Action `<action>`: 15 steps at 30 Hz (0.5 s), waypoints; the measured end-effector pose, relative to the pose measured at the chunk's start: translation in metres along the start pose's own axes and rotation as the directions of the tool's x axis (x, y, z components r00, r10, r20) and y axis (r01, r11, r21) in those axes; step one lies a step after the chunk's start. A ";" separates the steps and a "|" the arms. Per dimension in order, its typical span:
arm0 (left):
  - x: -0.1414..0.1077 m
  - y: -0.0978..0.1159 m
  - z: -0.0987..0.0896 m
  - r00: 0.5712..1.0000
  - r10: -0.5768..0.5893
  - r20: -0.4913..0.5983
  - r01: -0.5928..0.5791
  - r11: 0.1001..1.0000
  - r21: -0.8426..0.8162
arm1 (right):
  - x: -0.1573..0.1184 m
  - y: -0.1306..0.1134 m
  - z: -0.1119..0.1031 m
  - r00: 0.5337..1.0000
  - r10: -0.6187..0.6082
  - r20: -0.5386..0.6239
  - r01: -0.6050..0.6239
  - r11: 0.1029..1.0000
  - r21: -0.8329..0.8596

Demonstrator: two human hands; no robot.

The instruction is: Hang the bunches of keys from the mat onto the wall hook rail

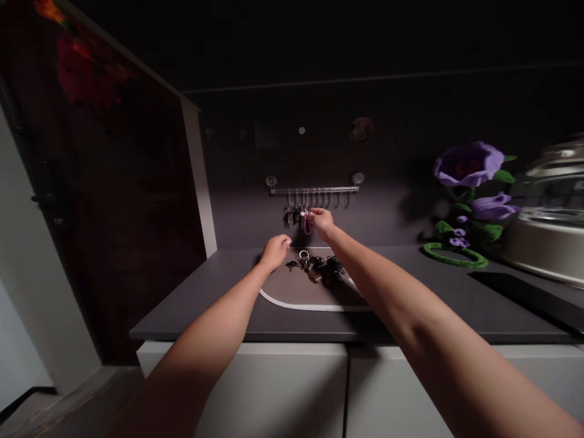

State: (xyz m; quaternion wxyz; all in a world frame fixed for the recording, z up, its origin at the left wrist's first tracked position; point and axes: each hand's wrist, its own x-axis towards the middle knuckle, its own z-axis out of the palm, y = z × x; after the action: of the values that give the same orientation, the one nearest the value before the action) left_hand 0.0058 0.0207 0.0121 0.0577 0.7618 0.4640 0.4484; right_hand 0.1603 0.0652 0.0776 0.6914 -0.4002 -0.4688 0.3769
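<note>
Under the clear hook rail [314,190], my right hand [322,221] pinches a bunch of keys with a pink loop strap [307,225] close to one of the hooks. I cannot tell whether its ring is on the hook. Another set of keys [290,215] hangs to the left of it on the rail. My left hand [274,252] is closed over the left back part of a brown mat with a white rim [314,308]; what its fingers hold, if anything, is hidden. Several loose keys with rings [314,274] lie in a heap on the mat, between my forearms.
Purple artificial flowers [469,167] with a green ring base stand at the right. Beside them is a white appliance with a clear dome [542,237]. A dark flat object [529,298] lies on the grey counter [196,298]. At the left is a dark door [132,231].
</note>
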 end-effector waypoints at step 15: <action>-0.004 0.001 -0.010 0.986 -0.008 0.167 0.028 0.993 -0.119 | -0.062 0.003 -0.010 0.988 -0.091 0.126 0.120 0.961 -0.248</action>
State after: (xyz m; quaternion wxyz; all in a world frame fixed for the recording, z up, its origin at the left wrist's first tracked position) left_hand -0.0018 0.0140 0.0158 0.1462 0.7875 0.4363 0.4100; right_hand 0.1524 0.0087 0.0511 0.6253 -0.4382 -0.5727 0.2984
